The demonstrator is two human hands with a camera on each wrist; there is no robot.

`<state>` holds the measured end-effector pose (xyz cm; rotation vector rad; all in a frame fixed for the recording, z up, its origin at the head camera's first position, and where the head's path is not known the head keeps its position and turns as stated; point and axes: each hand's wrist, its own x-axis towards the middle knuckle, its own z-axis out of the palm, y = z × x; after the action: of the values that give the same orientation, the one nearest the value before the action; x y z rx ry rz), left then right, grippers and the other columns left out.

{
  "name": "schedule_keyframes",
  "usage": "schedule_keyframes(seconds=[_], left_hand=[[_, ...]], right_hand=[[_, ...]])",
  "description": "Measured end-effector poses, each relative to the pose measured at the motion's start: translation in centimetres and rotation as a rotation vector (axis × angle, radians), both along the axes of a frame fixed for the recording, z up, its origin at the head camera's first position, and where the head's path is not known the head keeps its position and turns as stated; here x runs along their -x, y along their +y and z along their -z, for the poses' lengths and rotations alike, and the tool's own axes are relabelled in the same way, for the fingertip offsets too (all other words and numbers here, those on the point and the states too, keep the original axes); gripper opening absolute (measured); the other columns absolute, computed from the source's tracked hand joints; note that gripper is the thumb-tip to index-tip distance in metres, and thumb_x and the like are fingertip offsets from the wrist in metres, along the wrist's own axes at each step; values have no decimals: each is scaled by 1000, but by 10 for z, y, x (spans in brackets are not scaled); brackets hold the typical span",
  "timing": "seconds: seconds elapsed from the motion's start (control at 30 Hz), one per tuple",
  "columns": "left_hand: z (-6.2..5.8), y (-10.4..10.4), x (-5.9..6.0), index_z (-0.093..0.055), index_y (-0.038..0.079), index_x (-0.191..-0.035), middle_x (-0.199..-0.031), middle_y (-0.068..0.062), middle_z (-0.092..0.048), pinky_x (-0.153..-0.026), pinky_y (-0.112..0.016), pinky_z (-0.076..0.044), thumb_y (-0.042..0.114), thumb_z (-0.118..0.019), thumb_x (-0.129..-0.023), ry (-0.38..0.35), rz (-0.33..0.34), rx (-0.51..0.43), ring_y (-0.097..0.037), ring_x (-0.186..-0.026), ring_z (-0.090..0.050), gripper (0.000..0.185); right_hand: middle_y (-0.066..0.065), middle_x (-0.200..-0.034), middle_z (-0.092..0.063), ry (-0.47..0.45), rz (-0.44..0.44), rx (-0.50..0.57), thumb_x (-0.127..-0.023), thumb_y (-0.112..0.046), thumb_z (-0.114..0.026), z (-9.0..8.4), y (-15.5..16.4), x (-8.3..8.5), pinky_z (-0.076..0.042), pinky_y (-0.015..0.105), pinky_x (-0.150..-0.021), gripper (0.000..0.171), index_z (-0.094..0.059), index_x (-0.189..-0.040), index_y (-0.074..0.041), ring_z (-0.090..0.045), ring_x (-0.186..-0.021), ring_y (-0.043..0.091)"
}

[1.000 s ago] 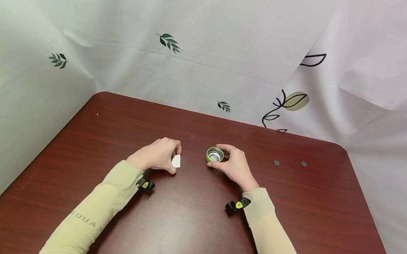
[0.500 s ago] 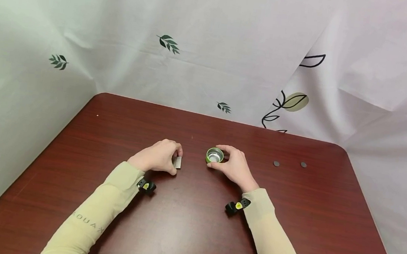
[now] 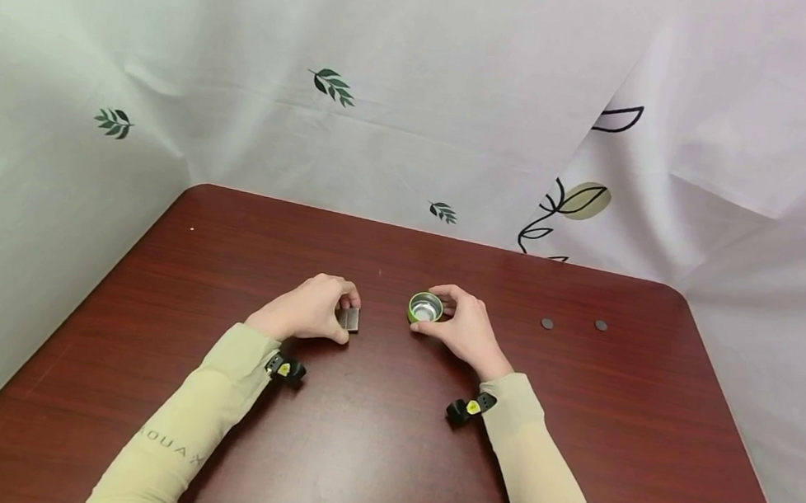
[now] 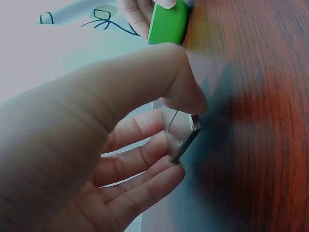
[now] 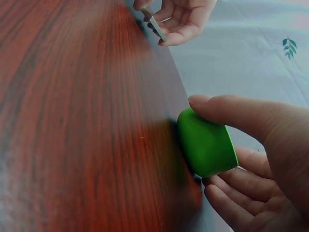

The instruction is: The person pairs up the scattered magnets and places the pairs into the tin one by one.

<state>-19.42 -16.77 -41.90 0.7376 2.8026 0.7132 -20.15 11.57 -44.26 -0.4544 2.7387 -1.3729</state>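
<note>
Both Hands Gripping Near the Centre

My left arm extends from the lower left, the left hand (image 3: 307, 307) pinching a flat metallic piece (image 3: 354, 320) between thumb and fingers. Right of centre, my right hand (image 3: 467, 329) curls around a small green cup (image 3: 426, 307). Only the head view shows its silvery inside and two grey discs (image 3: 547, 324) on the worktop (image 3: 368, 430) at right; the wrist views show its smooth green side.

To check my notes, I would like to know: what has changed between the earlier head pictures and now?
The left hand seems to have tilted the small, flat, metallic-looking grey piece it holds: its face looked white at first, dark grey now. Nothing was newly taken or let go. The right hand still holds the round green cup with silvery inside; two dark grey round discs have not moved.
</note>
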Motion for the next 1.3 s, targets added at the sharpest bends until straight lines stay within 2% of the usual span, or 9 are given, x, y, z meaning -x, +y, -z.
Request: schedule_keyframes(seconds=[0.23, 0.4, 0.67, 0.87, 1.3], left_hand=[[-1, -2, -1, -68, 11, -101, -91, 1, -61, -77, -33, -49, 13, -85, -65, 7, -16, -38, -19, -85, -58, 40], [-5, 0, -3, -68, 12, -101, -91, 2, -61, -78, -33, -49, 11, -80, -65, 22, -21, -59, -17, -86, -57, 38], [-13, 6, -7, -69, 11, -101, -90, 3, -61, -77, -32, -50, 11, -79, -65, 46, -1, -100, -15, -84, -58, 38], [-16, 10, -9, -69, 12, -101, -91, 4, -62, -77, -31, -51, 12, -78, -67, 48, 3, -112, -13, -84, -58, 35], [-19, 23, -6, -69, 12, -102, -91, 4, -63, -78, -30, -51, 13, -78, -68, 52, 37, -143, -13, -85, -58, 36]], right_hand=[[0, -109, -69, -4, -1, -8, -71, -24, -96, 2, 4, -4, -54, 37, -89, 54, -71, -118, -14, -67, -100, 20], [-1, -107, -69, -6, -7, 5, -69, -25, -97, 1, 6, -6, -54, 37, -87, 55, -72, -117, -14, -65, -97, 19], [-1, -101, -69, -35, 5, 23, -67, -28, -98, 1, 8, -11, -54, 36, -85, 56, -71, -113, -13, -64, -93, 17], [-3, -101, -70, -24, -3, 40, -66, -28, -99, 4, 8, -12, -55, 34, -85, 54, -72, -111, -14, -66, -93, 15], [0, -102, -70, -14, -10, 43, -66, -27, -99, 5, 7, -11, -56, 37, -84, 54, -73, -111, -11, -66, -92, 18]])
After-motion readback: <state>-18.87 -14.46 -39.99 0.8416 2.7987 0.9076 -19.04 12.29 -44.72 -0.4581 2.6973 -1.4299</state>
